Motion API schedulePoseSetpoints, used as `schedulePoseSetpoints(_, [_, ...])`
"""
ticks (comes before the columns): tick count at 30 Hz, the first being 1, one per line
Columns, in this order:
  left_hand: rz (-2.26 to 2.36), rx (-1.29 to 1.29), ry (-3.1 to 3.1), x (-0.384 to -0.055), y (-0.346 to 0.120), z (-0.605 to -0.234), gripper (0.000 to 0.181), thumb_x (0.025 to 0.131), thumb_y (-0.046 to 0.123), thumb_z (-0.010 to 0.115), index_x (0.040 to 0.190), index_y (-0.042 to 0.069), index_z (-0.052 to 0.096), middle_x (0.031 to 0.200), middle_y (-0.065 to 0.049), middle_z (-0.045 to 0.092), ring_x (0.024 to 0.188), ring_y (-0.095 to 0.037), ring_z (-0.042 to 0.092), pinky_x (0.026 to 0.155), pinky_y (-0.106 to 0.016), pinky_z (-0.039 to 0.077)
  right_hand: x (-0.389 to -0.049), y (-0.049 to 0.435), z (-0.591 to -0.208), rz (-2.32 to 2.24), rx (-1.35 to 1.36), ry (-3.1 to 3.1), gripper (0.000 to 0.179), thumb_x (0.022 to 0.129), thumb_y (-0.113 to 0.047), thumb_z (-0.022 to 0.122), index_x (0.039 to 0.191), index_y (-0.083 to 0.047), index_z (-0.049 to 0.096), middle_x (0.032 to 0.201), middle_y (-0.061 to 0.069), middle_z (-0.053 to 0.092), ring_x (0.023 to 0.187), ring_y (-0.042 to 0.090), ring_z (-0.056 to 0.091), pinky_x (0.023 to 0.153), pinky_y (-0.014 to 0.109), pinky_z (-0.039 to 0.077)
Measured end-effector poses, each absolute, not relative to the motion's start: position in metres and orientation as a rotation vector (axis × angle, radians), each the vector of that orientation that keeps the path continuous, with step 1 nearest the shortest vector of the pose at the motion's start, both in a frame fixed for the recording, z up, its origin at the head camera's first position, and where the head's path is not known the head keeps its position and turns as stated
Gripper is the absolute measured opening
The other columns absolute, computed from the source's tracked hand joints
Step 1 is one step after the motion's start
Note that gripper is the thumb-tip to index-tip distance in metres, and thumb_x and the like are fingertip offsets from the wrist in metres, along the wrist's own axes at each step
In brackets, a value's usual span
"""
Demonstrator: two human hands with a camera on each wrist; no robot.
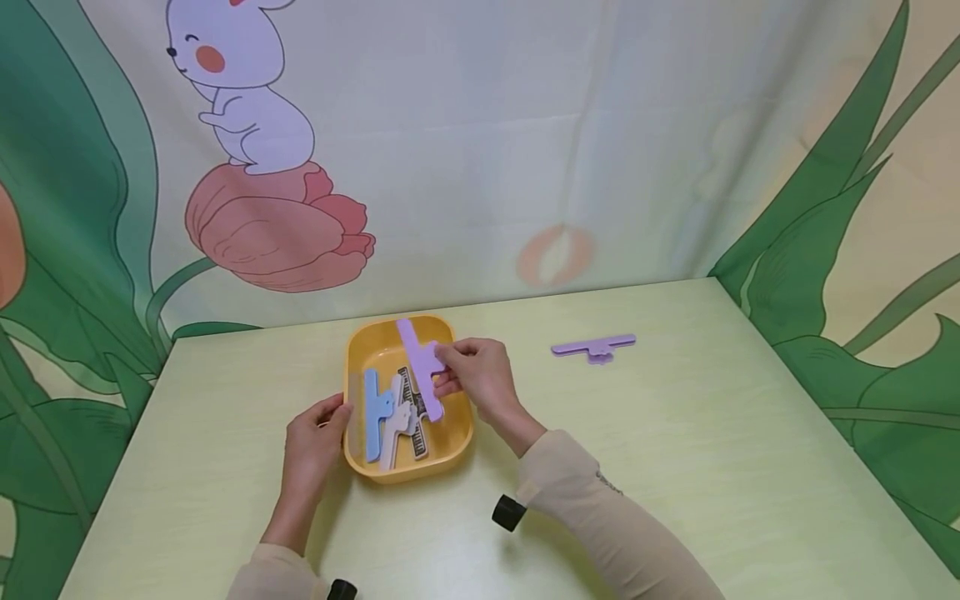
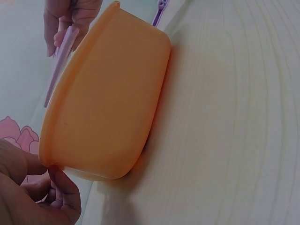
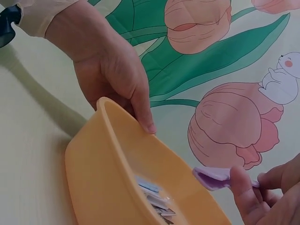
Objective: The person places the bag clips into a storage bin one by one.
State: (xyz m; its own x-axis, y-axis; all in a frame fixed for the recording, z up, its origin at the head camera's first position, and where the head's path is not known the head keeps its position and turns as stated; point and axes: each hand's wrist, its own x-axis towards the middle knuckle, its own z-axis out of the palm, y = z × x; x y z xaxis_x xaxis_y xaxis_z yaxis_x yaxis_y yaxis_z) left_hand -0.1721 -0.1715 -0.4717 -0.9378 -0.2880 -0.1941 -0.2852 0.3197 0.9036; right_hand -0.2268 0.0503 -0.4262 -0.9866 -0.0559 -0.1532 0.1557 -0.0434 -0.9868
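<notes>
A yellow plastic basin [image 1: 447, 454] stands on the table, its left rim pinched between thumb and fingers of my left hand [image 1: 313, 437]. My right hand [image 1: 482, 377] pinches a purple bag clip [image 1: 420, 367] by its middle tab, above the basin's right side. Inside the basin lie a blue clip [image 1: 372, 417], a pale pinkish-white clip [image 1: 392, 429] and a black-and-white patterned clip [image 1: 418, 433], partly overlapped by the pale one. In the right wrist view the held purple clip [image 3: 212, 178] is seen end-on near the basin's rim [image 3: 176, 157].
Another purple clip [image 1: 594, 346] lies on the table to the right of the basin. Behind the table [image 1: 675, 467] hangs a printed curtain [image 1: 465, 150] with a rabbit and flowers. Black wrist devices [image 1: 508, 512] sit at both sleeves.
</notes>
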Motion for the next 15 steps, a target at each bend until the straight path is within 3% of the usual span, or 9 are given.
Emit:
schedulePoseSetpoints(8, [-1.749, 0.556, -2.553, -0.172, -0.171, -0.471, 0.044, 0.108, 0.022, 0.055, 0.143, -0.004, 0.057, 0.127, -0.023, 0.061, 0.108, -0.028, 0.055, 0.069, -0.013, 0.045, -0.226, 0.053, -0.434, -2.165, 0.113, 2.019, 0.018, 0.1, -0.006, 0.067, 0.102, 0.012, 0.07, 0.077, 0.017, 0.064, 0.055, 0.016, 0.067, 0.06, 0.035, 0.061])
schedulePoseSetpoints(15, [-1.749, 0.555, -2.552, -0.172, -0.171, -0.472, 0.044, 0.107, 0.022, 0.056, 0.142, -0.004, 0.058, 0.128, -0.024, 0.061, 0.107, -0.028, 0.056, 0.069, -0.013, 0.046, -0.224, 0.061, -0.439, -2.134, 0.123, 2.087, 0.018, 0.099, -0.007, 0.068, 0.106, 0.01, 0.071, 0.077, 0.01, 0.061, 0.054, 0.012, 0.06, 0.05, 0.022, 0.054])
